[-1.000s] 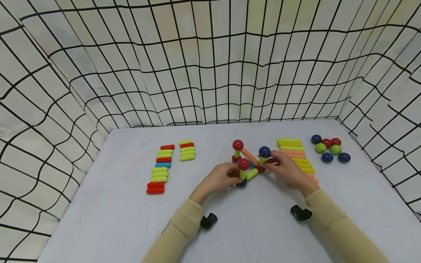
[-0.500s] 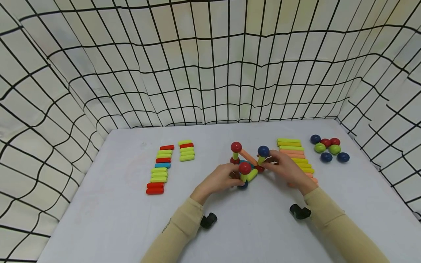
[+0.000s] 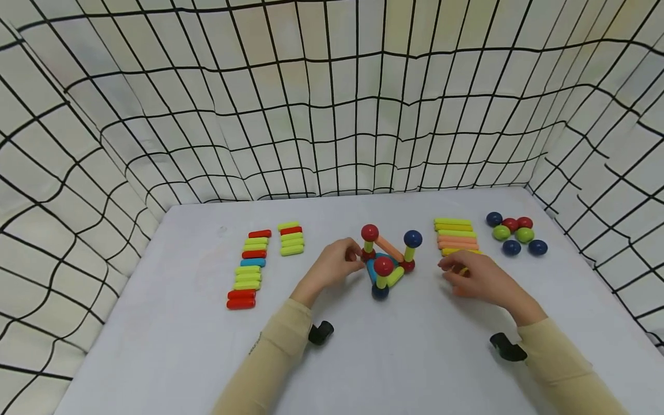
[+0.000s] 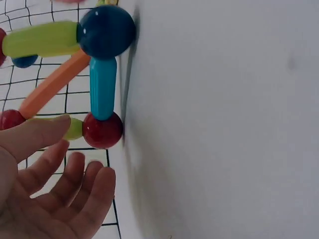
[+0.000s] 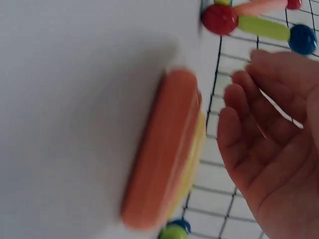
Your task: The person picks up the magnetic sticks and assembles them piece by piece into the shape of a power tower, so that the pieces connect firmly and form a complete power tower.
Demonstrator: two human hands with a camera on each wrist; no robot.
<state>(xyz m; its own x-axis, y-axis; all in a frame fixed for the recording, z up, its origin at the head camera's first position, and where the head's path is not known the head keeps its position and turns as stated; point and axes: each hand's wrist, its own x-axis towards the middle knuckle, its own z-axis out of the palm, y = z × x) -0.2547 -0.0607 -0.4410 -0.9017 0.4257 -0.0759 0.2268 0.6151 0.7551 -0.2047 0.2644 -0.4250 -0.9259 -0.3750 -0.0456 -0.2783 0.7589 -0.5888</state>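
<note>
A ball-and-stick structure stands mid-table. Its three green uprights carry a red ball [image 3: 370, 233] at back left, a dark blue ball [image 3: 412, 238] at right and a red ball [image 3: 383, 266] in front. Blue sticks and a green stick [image 3: 395, 276] link the base balls, and an orange stick [image 3: 389, 248] slants down from back left to right. My left hand [image 3: 334, 266] is beside the back-left upright, its thumb overlapping the green stick [image 4: 75, 128] in the left wrist view; contact cannot be told. My right hand [image 3: 479, 281], empty with relaxed fingers, hovers by the stick row.
To the right lie yellow and orange sticks [image 3: 456, 240], partly behind my right hand, and several loose balls [image 3: 524, 234]. Two columns of red, green and blue sticks [image 3: 247, 277] lie at left. A black grid net [image 3: 332, 104] on white cloth surrounds the table.
My right hand has left the blue-topped upright and moved right. My left hand has let go of the front upright and shifted to the back-left one.
</note>
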